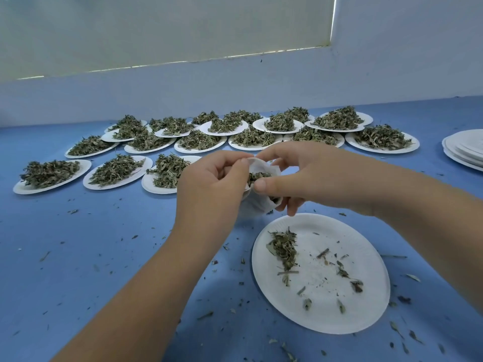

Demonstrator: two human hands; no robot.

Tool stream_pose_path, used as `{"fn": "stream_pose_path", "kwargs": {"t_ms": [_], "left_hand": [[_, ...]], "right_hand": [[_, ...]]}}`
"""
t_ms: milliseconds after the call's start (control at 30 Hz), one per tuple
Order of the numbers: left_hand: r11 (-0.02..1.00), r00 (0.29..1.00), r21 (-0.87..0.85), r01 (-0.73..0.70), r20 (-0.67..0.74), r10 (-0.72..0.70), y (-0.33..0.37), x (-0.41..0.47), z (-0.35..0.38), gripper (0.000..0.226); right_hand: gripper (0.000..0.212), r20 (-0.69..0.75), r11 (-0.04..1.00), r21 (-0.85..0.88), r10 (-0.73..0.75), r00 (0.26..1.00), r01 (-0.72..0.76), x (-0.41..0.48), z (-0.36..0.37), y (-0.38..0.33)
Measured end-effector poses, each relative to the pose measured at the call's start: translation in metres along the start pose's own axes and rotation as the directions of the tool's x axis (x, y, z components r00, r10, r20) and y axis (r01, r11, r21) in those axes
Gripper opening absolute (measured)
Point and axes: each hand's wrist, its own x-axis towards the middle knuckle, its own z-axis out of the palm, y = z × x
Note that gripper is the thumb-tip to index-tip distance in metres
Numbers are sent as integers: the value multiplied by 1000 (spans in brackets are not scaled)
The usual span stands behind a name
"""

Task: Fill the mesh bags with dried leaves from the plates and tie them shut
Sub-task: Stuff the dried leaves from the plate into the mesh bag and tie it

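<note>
A small white mesh bag [261,202] hangs above the blue table between both hands, its mouth open and dried leaves showing inside. My left hand [211,186] grips the bag's left rim with curled fingers. My right hand [290,173] pinches the right rim, thumb at the front and fingers behind. Just below sits a white paper plate [347,304] holding a small clump of dried leaves [283,248] and scattered bits.
Several white plates heaped with dried leaves [115,169] stand in rows across the back of the blue table [78,257]. A stack of bare plates [465,150] sits at the far right. Leaf crumbs litter the surface. A pale wall rises behind.
</note>
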Motion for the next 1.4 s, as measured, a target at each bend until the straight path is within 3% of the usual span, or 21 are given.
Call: {"fn": "stream_pose_path", "kwargs": {"t_ms": [167,467,633,700,767,933,1000,1100,1233,1300,1400], "left_hand": [[1000,999,6,-26,36,26,0,-2,1,20],[995,982,20,-95,164,91,4,-11,12,14],[997,995,18,-79,68,77,3,-5,5,17],[998,996,14,-67,58,66,4,-2,3,19],[998,996,0,-64,69,63,4,-3,3,21],[992,982,20,-122,147,117,5,-10,10,21],[992,981,16,-127,146,124,5,-9,11,21],[994,988,0,-112,103,111,4,-5,6,20],[997,996,-31,-73,40,74,4,-2,1,17],[997,998,-59,-58,37,60,4,-1,2,16],[991,998,-132,-22,54,29,6,-3,5,16]], "right_hand": [[17,-59,983,183,35,998,-24,4,5,6],[6,-252,990,-141,-34,967,-2,7,19,10],[15,-12,989,149,22,1000,-20,4,0,7],[14,7,981,195,14,1000,-15,3,-5,7],[7,-92,990,142,12,996,1,5,-3,7],[22,-270,986,-163,-1,963,-45,7,14,11],[25,-261,996,-71,34,965,-55,6,14,11],[23,-108,974,213,101,989,-76,2,5,6],[23,63,925,378,-3,998,-21,-2,-6,2],[40,33,941,339,-37,999,24,-3,-5,2],[46,-177,994,79,-65,982,80,-3,0,1]]}}
